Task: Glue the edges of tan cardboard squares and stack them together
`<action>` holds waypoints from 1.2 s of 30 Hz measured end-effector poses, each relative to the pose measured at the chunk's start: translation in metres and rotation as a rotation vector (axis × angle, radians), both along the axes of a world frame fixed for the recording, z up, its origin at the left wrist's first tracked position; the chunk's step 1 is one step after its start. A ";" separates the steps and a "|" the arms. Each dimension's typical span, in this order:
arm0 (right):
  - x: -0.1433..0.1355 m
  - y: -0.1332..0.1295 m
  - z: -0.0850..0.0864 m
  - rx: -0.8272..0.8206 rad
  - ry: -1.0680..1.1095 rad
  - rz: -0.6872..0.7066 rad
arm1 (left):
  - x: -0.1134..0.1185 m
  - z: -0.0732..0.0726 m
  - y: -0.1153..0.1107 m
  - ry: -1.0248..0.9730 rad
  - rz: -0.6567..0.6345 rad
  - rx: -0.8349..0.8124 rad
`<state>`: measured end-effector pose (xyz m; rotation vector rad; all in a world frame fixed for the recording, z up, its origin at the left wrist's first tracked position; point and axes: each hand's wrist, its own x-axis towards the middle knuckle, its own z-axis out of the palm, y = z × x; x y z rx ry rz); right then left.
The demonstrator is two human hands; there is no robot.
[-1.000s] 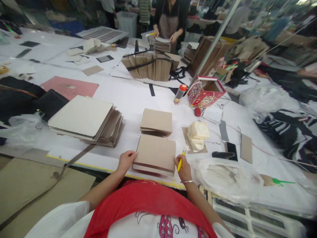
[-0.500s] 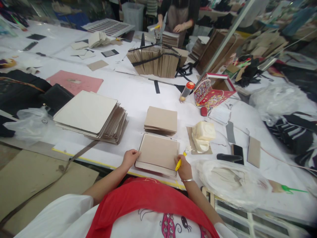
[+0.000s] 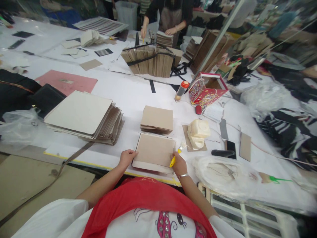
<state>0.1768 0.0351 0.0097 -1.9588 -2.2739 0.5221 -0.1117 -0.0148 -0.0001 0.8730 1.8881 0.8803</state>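
Note:
A brown cardboard sheet (image 3: 155, 150) lies on a slightly larger pale-edged board (image 3: 151, 166) at the table's front edge. My left hand (image 3: 128, 158) is closed, thumb and fingers pinching the sheet's left edge. At the right edge, my right hand (image 3: 179, 164) is wrapped round a brush (image 3: 172, 161) with a yellow handle, its pale bristles pointing away from me. Its fingers also touch the sheet's edge. Just behind sits a short stack of brown cardboard sheets (image 3: 157, 119). A cut-open tub of pale paste (image 3: 198, 129) stands to the right on a cardboard scrap.
A tall stack of pale boards (image 3: 79, 112) stands at left. Beyond are a strapped cardboard bundle (image 3: 150, 62), a red gift bag (image 3: 208, 89) and a slanting metal pole (image 3: 218, 36). A plastic-wrapped bundle (image 3: 223, 175) lies right. Another person's hands (image 3: 170, 31) work across the table.
The whole view has shifted a little, so things sit further left. My hands keep their hold on the sheet and brush. The other person's arm has lowered a brush toward the table.

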 end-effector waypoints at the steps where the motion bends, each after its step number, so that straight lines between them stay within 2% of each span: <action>1: 0.000 0.000 0.001 -0.007 -0.006 -0.001 | 0.000 0.000 0.000 0.019 -0.004 -0.010; 9: -0.002 0.003 0.005 -0.095 -0.079 -0.019 | -0.002 -0.012 0.001 0.091 -0.036 -0.064; 22: -0.009 0.004 0.011 -0.125 -0.105 -0.053 | -0.001 -0.011 0.003 0.104 -0.021 -0.056; 30: -0.012 0.006 0.007 -0.107 -0.102 -0.054 | -0.001 -0.013 0.004 0.053 0.021 -0.026; 36: -0.012 0.005 0.008 -0.107 -0.121 -0.050 | -0.003 -0.015 0.003 0.047 -0.013 -0.016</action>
